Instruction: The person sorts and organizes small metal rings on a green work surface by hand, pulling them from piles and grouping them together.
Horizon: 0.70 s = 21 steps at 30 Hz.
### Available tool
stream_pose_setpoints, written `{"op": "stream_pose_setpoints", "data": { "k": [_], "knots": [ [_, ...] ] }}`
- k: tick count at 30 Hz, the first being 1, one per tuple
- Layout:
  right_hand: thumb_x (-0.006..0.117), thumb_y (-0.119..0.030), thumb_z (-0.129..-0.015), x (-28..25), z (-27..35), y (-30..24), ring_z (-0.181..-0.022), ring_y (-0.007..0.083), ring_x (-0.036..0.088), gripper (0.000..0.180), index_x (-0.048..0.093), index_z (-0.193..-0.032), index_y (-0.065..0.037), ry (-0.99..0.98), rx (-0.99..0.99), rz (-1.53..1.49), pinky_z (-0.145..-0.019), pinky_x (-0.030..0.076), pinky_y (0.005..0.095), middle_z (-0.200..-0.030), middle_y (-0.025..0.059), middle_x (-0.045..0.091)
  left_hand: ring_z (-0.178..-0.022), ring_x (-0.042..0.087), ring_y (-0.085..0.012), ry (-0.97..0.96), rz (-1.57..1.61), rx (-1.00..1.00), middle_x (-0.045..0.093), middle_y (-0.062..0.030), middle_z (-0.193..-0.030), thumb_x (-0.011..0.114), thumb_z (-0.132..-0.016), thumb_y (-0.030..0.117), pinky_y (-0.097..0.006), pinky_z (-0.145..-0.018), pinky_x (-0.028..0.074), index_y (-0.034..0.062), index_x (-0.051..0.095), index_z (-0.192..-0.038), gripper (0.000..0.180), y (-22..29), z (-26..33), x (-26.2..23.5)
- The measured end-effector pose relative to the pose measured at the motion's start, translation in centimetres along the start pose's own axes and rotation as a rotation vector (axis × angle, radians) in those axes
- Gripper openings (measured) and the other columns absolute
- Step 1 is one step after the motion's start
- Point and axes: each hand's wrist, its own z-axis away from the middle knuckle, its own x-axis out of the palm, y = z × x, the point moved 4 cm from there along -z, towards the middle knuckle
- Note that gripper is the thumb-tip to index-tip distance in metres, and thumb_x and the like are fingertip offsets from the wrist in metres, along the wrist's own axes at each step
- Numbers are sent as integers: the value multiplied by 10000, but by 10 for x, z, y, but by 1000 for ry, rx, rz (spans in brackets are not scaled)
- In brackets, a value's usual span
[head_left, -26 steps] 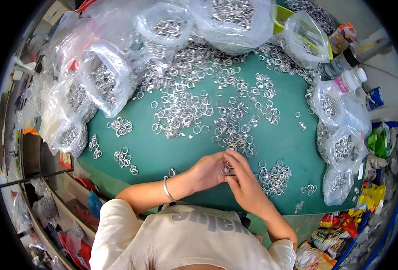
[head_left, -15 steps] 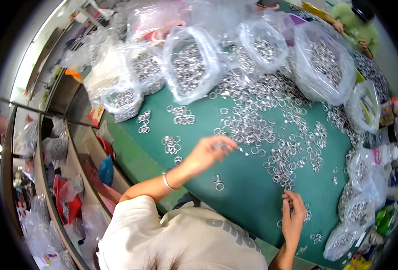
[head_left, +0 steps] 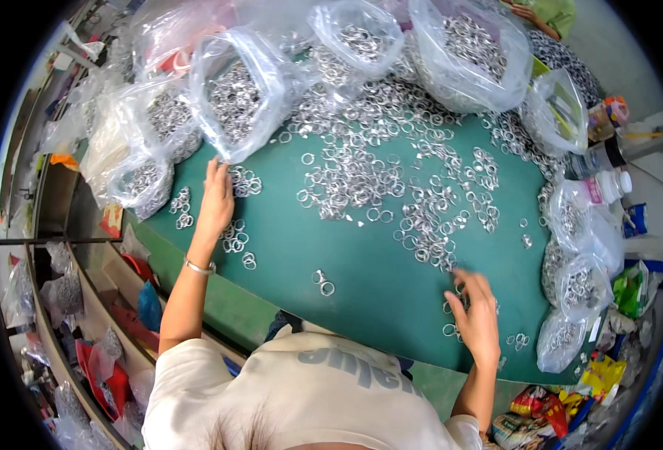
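Observation:
Silver rings lie over the green tabletop [head_left: 286,232], with a large loose pile [head_left: 354,180] in the middle. My left hand [head_left: 217,199] reaches to the left part of the table, fingers stretched out beside a small cluster of rings [head_left: 246,182]. Nothing shows in it, though its palm side is hidden. A bracelet circles that wrist. At the right, my right hand [head_left: 475,315] hovers low with thumb and fingers apart, below the end of a second ring pile [head_left: 427,229]. A few rings [head_left: 451,328] lie next to its thumb, partly covered by the hand.
Clear plastic bags of rings line the far edge, among them a tall bag [head_left: 234,101] and a wide one [head_left: 474,49]. Smaller ring bags [head_left: 560,341] stand along the right edge. Shelves [head_left: 84,300] hold more bags at left. A co-worker's hand [head_left: 525,13] shows far right.
My left hand has swung left from the central pile to the small clusters, its fingers now stretched. My right hand's fingers have spread. The whole view has shifted, moving the table up and left.

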Motion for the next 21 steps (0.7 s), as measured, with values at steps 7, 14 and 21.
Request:
{"op": "stream_pose_setpoints", "data": {
  "k": [7, 14, 21],
  "knots": [
    [727, -104, -720, 30, -44, -9, -1010, 295, 482, 400, 573, -1076, -5, 161, -296, 247, -857, 381, 395, -1100, 96, 530, -1196, 449, -350, 116, 137, 220, 472, -183, -1250, 585, -833, 19, -421, -1039, 318, 53, 553, -1121, 292, 173, 43, -8],
    [725, -67, -693, 8, -40, 8, -987, 266, 500, 336, 597, -1001, -25, 73, -250, 256, -847, 375, 382, -1070, 76, 550, -1009, 480, -244, -229, 201, 608, 526, -89, -1049, 649, -767, 52, -378, -813, 346, 57, 587, -1047, 286, 279, 44, 79],
    [703, -47, -725, -1, -66, 27, -954, 265, 513, 233, 627, -945, -40, 254, -245, 125, -794, 396, 370, -994, 80, 564, -904, 523, -256, -269, 244, 701, 548, -88, -994, 558, -742, -15, -356, -773, 364, 41, 593, -958, 226, 268, 25, 96]
  ]
}}
